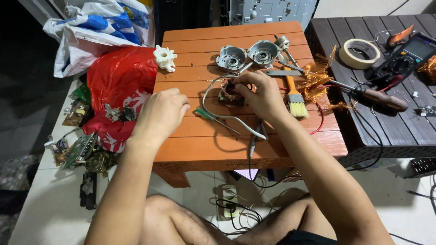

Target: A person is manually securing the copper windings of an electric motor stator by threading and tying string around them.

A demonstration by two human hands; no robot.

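A: Item one, the hands?

B: Right hand: fingers curled shut around a small motor stator with copper windings, held on the orange counter near its middle. Left hand: loosely closed, resting at the counter's left edge, holding nothing that can be seen.

A: Adjacent stock?

B: Grey cable looping from the stator; green-handled screwdriver between the hands; paintbrush just right of the right hand; two metal motor housings behind; white plastic gear at the back left corner.

A: Off-counter?

B: Red plastic bag left; tape roll and multimeter on the dark counter right.
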